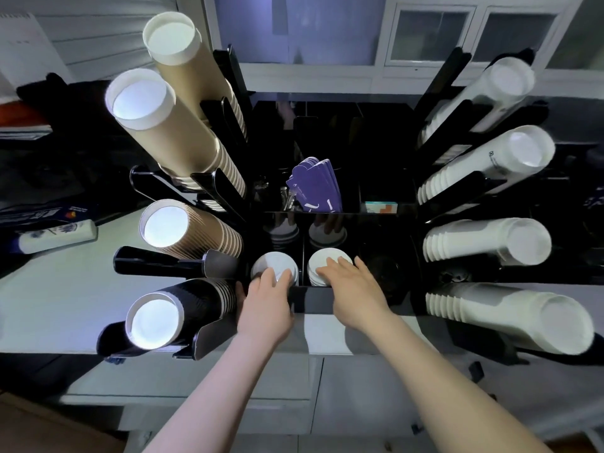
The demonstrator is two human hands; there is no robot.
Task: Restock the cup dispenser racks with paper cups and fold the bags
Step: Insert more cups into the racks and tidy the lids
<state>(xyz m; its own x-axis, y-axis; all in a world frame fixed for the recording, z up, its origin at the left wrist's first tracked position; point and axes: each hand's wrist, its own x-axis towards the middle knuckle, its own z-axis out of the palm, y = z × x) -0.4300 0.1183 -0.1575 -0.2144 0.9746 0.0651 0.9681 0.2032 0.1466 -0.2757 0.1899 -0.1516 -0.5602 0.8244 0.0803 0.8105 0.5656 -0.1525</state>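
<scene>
- Paper cups, white and stacked rim-down, filled two front compartments of the black acrylic dispenser rack (313, 302): left white stack (273, 263) and right white stack (328, 259).
- Left hand (266, 305) reached over the rack's front wall, fingers curved down around the near edge of the left white stack, apparently gripping it; thumb hidden, so full grip could not be told.
- Right hand (354, 289) lay on the right white stack, fingers straight and slightly spread, pressing rather than pinching.
- Step judged as seating both stacks down into their wells; next move likely called for an even downward push, then release.
- Black ripple-wall cup stack (176, 312) and brown kraft cup stacks (196, 237) sat in angled holders to the left; white plastic-sleeved cup stacks (490, 243) filled holders to the right.
- Purple paper sleeves (315, 188) stood upright in a middle compartment further back.
- No bags seen; folding judged not yet begun.
</scene>
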